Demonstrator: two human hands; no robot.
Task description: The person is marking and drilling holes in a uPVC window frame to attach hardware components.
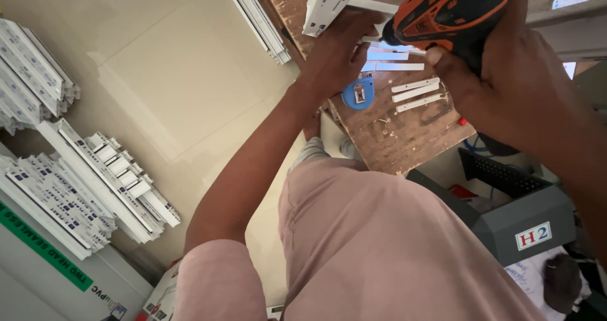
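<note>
So the drill [450, 10] is orange and black, a cordless one, sitting at the top of the view and tipped so its nose points left, right at the white profile piece [327, 2]. That profile is a white plastic bar with small blue marks on its face, angled up over the far end of the scuffed wooden tabletop [404, 141], its top cut off by the frame edge.

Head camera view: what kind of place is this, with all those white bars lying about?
Probably a small workshop for plastic window or door frames. White hollow profile lengths lie stacked on the tiled floor, short white offcuts lie on a scarred wooden workbench, and the right hand grips an orange-and-black power drill.
</note>
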